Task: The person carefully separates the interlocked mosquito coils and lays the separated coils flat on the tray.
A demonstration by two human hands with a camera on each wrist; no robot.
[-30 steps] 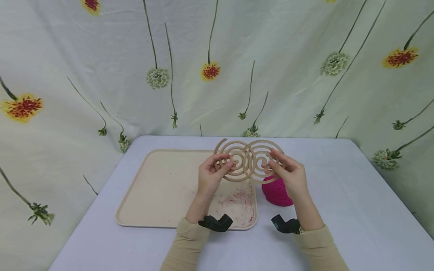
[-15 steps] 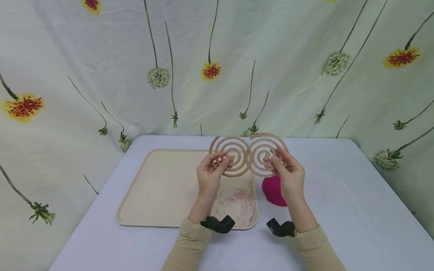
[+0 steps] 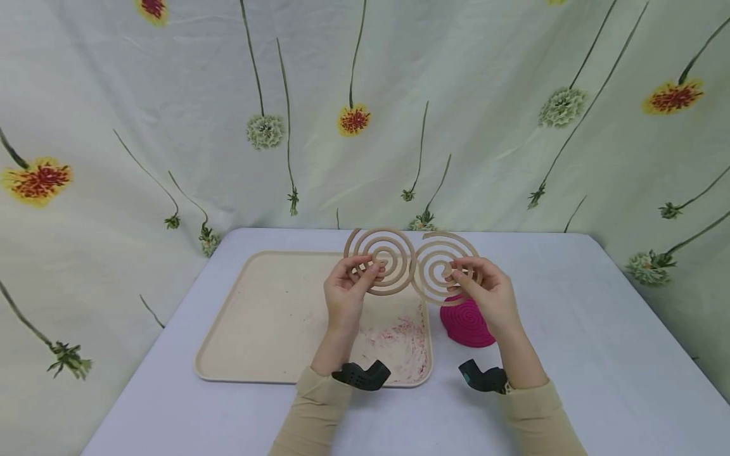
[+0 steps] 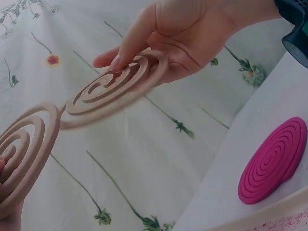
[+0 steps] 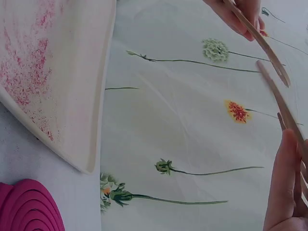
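In the head view my left hand (image 3: 345, 294) pinches a tan mosquito coil (image 3: 412, 261) between thumb and fingers, near its centre. A second tan mosquito coil (image 3: 447, 272) is pinched the same way by my right hand (image 3: 495, 296). Both coils are held up above the table, side by side, their outer rings meeting or overlapping slightly in this view. Seen from the left wrist, the right-hand coil (image 4: 103, 89) lies nearly flat and the left-hand coil (image 4: 45, 125) is cut by the frame edge. The right wrist view shows both coils edge-on.
A beige tray (image 3: 268, 316) with pink crumbs at its right end lies on the white-covered table (image 3: 570, 316). Beside its right edge rests a pink spiral coil (image 3: 464, 322), below my right hand. A flower-printed cloth (image 3: 485, 76) hangs behind.
One second ago the two tan coils overlapped in the head view; now they stand side by side. The left hand has shifted left with its coil. The right hand rose, then dropped back.
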